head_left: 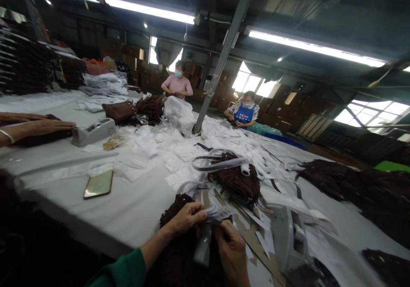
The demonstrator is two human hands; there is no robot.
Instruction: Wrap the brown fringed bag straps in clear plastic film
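My left hand (188, 216) pinches a piece of thin white wrapping (219, 212) between thumb and fingers. On the other side, my right hand (232, 244) has its fingers curled onto the lower edge of the same wrapping. A wrapped strip (202, 246) hangs down between the hands. Beneath them lies a dark brown fringed bag (176, 257), partly hidden by my hands and forearms. Just beyond is another brown fringed bag (238, 180), with a white-wrapped strap (224, 164) looped over it.
A tape dispenser (288, 240) stands at right beside cardboard strips (256, 246). A phone (98, 183) lies at left, near another dispenser (94, 132) and a co-worker's hands (41, 127). White sheets (179, 150) cover the middle; a metal post (221, 60) rises beyond. Two people work across the table.
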